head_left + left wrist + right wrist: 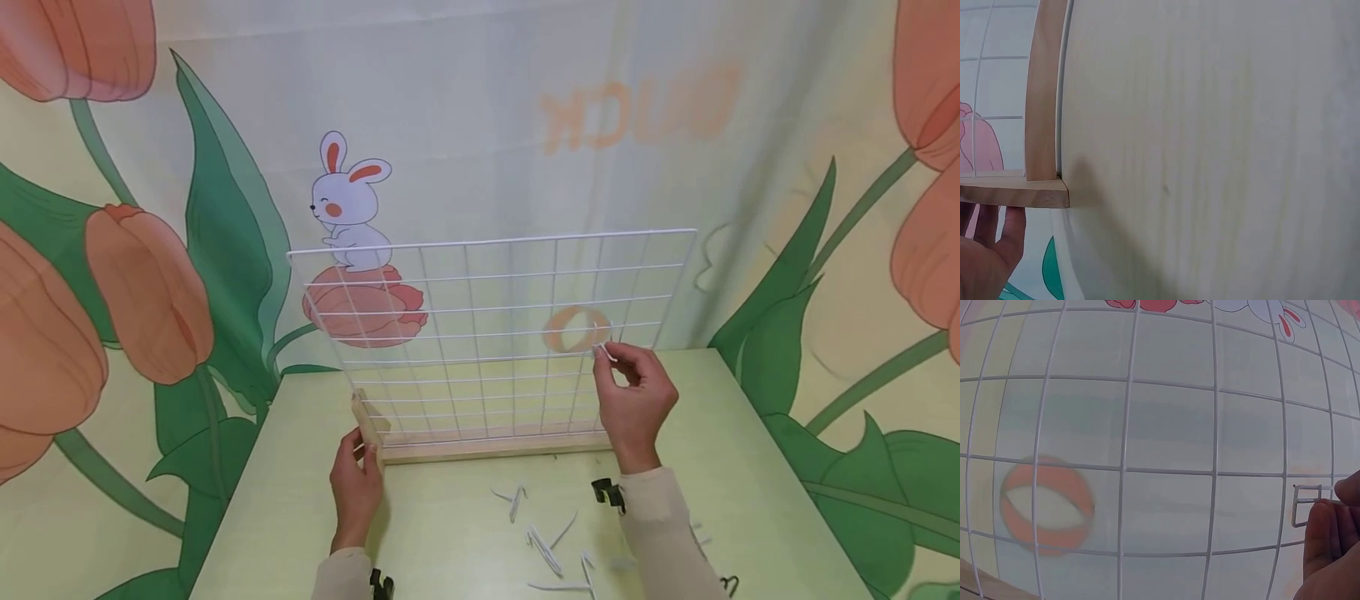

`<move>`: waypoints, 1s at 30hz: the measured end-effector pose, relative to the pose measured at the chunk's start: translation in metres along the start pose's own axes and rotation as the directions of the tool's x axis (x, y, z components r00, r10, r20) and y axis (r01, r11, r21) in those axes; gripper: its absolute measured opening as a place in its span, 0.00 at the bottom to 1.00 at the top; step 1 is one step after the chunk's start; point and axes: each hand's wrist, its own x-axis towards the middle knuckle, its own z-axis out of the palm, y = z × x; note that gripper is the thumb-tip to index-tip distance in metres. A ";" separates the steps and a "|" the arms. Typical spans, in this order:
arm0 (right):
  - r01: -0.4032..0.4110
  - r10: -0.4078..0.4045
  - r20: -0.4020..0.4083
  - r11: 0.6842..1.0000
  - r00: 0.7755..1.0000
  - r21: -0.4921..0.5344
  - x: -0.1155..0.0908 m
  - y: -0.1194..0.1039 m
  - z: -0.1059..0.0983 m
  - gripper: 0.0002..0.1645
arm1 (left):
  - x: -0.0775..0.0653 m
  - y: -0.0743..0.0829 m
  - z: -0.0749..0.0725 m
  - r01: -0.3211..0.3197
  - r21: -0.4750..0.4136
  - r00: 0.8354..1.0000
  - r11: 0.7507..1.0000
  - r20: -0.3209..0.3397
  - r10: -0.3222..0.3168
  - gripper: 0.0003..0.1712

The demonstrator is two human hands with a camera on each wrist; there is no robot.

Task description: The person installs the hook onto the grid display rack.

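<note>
A white wire grid panel (487, 337) stands upright in a wooden base (480, 450). Beside the base's left end piece (367, 421) is my left hand (356, 492); in the left wrist view its fingers (1013, 231) touch the outer face of that wood without curling round it. My right hand (637, 404) pinches a small white wire hook (1308, 487) between thumb and fingertips, at the right part of the grid. In the right wrist view the hook's squared wire end lies by a grid opening; whether it touches the grid I cannot tell.
Several white wire hooks (543, 550) lie on the pale table (442, 525) in front of the base. A small dark hook-shaped item (729, 585) lies at the lower right, near the right sleeve (671, 533). A printed curtain (480, 150) hangs behind the table.
</note>
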 end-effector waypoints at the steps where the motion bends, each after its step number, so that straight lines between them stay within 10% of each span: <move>1: -0.001 0.001 0.003 1.000 1.000 -0.001 0.000 0.000 0.000 0.08 | 0.000 0.000 0.000 -0.001 0.000 1.000 1.000 -0.001 0.001 0.20; 30: -0.094 0.098 0.116 0.995 0.988 -0.039 -0.046 0.033 -0.046 0.11 | 0.002 -0.001 -0.001 -0.004 0.020 1.000 1.000 0.018 0.004 0.20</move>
